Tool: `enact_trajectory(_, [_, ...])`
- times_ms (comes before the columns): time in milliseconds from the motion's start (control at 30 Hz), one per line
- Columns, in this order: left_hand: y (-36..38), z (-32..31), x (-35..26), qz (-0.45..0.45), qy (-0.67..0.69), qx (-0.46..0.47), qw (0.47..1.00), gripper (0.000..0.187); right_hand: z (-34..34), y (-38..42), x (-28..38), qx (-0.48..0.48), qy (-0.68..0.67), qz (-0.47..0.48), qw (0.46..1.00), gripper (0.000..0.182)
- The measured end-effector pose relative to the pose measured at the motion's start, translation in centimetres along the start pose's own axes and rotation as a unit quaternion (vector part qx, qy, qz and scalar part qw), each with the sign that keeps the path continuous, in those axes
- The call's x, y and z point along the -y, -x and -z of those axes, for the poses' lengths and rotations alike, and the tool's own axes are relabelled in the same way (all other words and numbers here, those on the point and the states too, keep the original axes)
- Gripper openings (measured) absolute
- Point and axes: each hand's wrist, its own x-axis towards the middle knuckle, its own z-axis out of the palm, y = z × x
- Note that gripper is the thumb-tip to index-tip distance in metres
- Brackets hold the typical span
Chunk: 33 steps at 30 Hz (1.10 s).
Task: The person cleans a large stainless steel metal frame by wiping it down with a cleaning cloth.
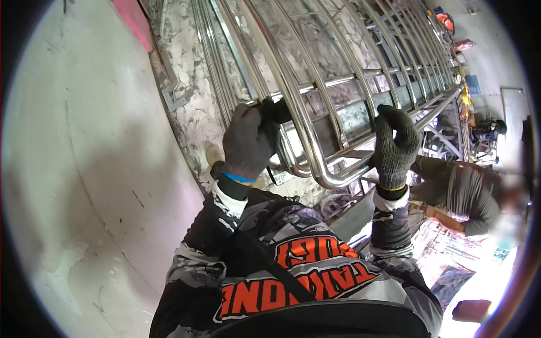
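A shiny metal tube frame [307,130] with rounded corners and several parallel bars stretches away in front of me. My left hand [248,141], in a dark grey knit glove, is closed at its left side. The black-looking fingers of that glove wrap the tubing, and their tips are hidden behind it. On the other side, my right hand [396,145], in a similar glove with a yellow cuff edge, curls around the frame's right outer tube. Between the hands, the rounded near end of the frame points toward my body.
A pale wall [84,158] runs along the left. Other metal tubes [211,50] lie beside the frame over a stained floor [183,73]. At the right another person [470,194] in a grey shirt stands close by. Assorted items line the far right wall.
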Motion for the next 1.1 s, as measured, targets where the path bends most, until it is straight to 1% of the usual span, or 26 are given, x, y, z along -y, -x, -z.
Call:
enact_trajectory(33, [-0.2, 0.0, -0.2, -0.01, -0.034, -0.003, 0.999, 0.02, -0.3, 0.2, -0.5, -0.01, -0.036, -0.027, 0.999, 0.02])
enact_trajectory(67, [-0.3, 0.1, -0.2, -0.018, -0.067, -0.007, 0.998, 0.02, -0.2, 0.2, -0.4, -0.005, -0.037, -0.027, 0.999, 0.02])
enact_trajectory(133, [-2.9, 0.1, 1.5, -0.034, -0.114, -0.043, 0.992, 0.016, -0.3, 0.1, -0.2, -0.002, -0.019, 0.004, 1.0, 0.02])
enact_trajectory(167, [-3.7, -0.4, 1.8, -0.059, -0.096, -0.068, 0.991, 0.015, -0.2, 0.0, 0.2, 0.006, -0.004, 0.004, 1.0, 0.019])
enact_trajectory(200, [-3.7, -1.1, 1.6, -0.171, -0.099, -0.148, 0.969, 0.015, -0.1, 0.2, 0.3, 0.009, -0.005, 0.004, 1.0, 0.019])
enact_trajectory(267, [-2.7, -0.5, 0.5, -0.054, -0.07, -0.041, 0.995, 0.018, -0.1, 0.0, 0.4, 0.004, 0.009, 0.002, 1.0, 0.019])
enact_trajectory(300, [-1.9, -0.4, 0.3, -0.001, -0.092, -0.016, 0.996, 0.018, 0.0, 0.0, 0.5, 0.011, 0.01, 0.001, 1.0, 0.018])
enact_trajectory(333, [-0.6, -0.9, 1.0, 0.017, -0.069, -0.008, 0.997, 0.018, -0.1, 0.1, 0.1, 0.005, -0.003, -0.008, 1.0, 0.019])
enact_trajectory(400, [0.5, -0.1, 0.2, 0.04, -0.064, 0.061, 0.995, 0.019, -0.4, 0.3, -0.5, -0.009, -0.019, -0.006, 1.0, 0.018])
enact_trajectory(433, [0.6, 0.2, -0.1, 0.045, -0.076, 0.078, 0.993, 0.021, -0.4, 0.4, -0.3, -0.006, -0.019, -0.008, 1.0, 0.018])
enact_trajectory(467, [0.6, 0.2, -0.1, 0.052, -0.077, 0.079, 0.993, 0.021, -0.3, 0.4, 0.0, -0.001, -0.018, -0.015, 1.0, 0.018])
enact_trajectory(533, [-0.9, 0.1, 0.0, 0.027, -0.077, 0.019, 0.996, 0.025, -0.4, -0.2, 0.3, 0.003, -0.019, -0.018, 1.0, 0.017])
enact_trajectory(567, [-2.5, 0.4, -0.2, 0.025, -0.1, 0.001, 0.995, 0.027, -0.3, -0.2, 0.5, 0.005, -0.021, -0.014, 1.0, 0.017])
enact_trajectory(600, [-3.1, 0.0, 0.2, 0.028, -0.099, 0.005, 0.995, 0.027, -0.2, 0.0, 0.7, 0.008, -0.022, -0.012, 1.0, 0.017])
enact_trajectory(667, [-3.6, -0.8, 0.7, -0.082, -0.081, -0.044, 0.992, 0.025, 0.1, 0.0, 0.7, 0.015, -0.003, 0.006, 1.0, 0.017])
enact_trajectory(700, [-3.2, -0.9, 0.6, -0.085, -0.082, -0.048, 0.992, 0.025, 0.0, 0.0, 0.5, 0.015, 0.002, -0.001, 1.0, 0.017])
enact_trajectory(800, [-0.1, -0.7, -0.2, 0.004, -0.038, 0.0, 0.999, 0.014, -0.1, 0.0, 0.2, 0.001, -0.001, -0.003, 1.0, 0.017])
enact_trajectory(867, [0.4, -0.1, -0.5, 0.018, -0.052, 0.013, 0.998, 0.013, -0.1, 0.1, 0.3, 0.008, -0.03, -0.02, 0.999, 0.016])
enact_trajectory(933, [-0.9, 0.1, -0.2, 0.042, -0.122, 0.047, 0.99, 0.017, -0.3, -0.4, 0.2, 0.001, -0.021, -0.003, 1.0, 0.016])
enact_trajectory(967, [-1.6, 0.0, 0.8, 0.0, -0.141, -0.004, 0.99, 0.022, -0.3, -0.4, 0.3, 0.005, -0.025, 0.016, 1.0, 0.016])
enact_trajectory(1000, [-2.1, -0.1, 1.1, -0.006, -0.138, 0.027, 0.99, 0.026, -0.1, -0.2, 0.5, 0.01, -0.029, 0.035, 0.999, 0.016])
enact_trajectory(1033, [-1.2, -0.4, 0.9, -0.016, -0.129, 0.027, 0.991, 0.028, 0.1, -0.3, 1.1, 0.019, 0.0, 0.029, 0.999, 0.017])
enact_trajectory(1067, [0.2, -0.5, 0.5, -0.029, -0.122, 0.024, 0.992, 0.029, 0.1, -0.3, 0.5, 0.017, -0.005, 0.029, 0.999, 0.017])
enact_trajectory(1100, [1.1, -0.8, -0.3, 0.037, -0.088, 0.042, 0.995, 0.031, -0.2, -0.1, 0.1, 0.001, -0.014, 0.03, 0.999, 0.017])
